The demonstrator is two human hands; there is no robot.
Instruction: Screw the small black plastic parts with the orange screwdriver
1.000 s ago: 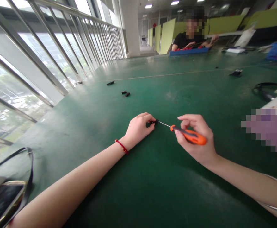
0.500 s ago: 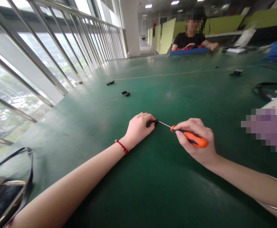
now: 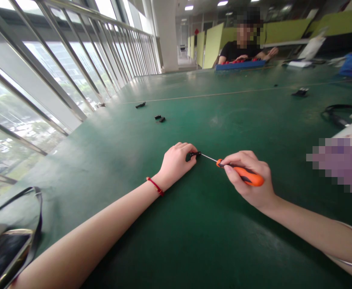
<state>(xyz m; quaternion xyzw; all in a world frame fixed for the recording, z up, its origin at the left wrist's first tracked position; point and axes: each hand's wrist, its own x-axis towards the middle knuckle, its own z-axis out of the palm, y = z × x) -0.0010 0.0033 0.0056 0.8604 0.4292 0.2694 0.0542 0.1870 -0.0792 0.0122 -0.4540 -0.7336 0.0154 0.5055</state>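
My left hand (image 3: 178, 159) is closed on a small black part (image 3: 195, 153), holding it at the green table (image 3: 152, 241). Fingers cover much of the part, and its exact kind does not show. In my right hand (image 3: 252, 176) is a screwdriver (image 3: 251, 176) with an orange and black handle. Its thin metal shaft points left, and the tip meets the right end of the black part. The thumb and fingers wrap the front of the handle.
Small black pieces (image 3: 160, 118) and another black piece (image 3: 140, 105) lie farther back. At the lower left is a phone (image 3: 5, 257) beside a black strap (image 3: 39, 216). A black cable (image 3: 335, 114) lies right. Across the table a person sits behind a blue tray (image 3: 240, 65).
The fingers of my right hand have shifted slightly on the screwdriver handle. My left hand stays put. The person across the table has raised a hand a little.
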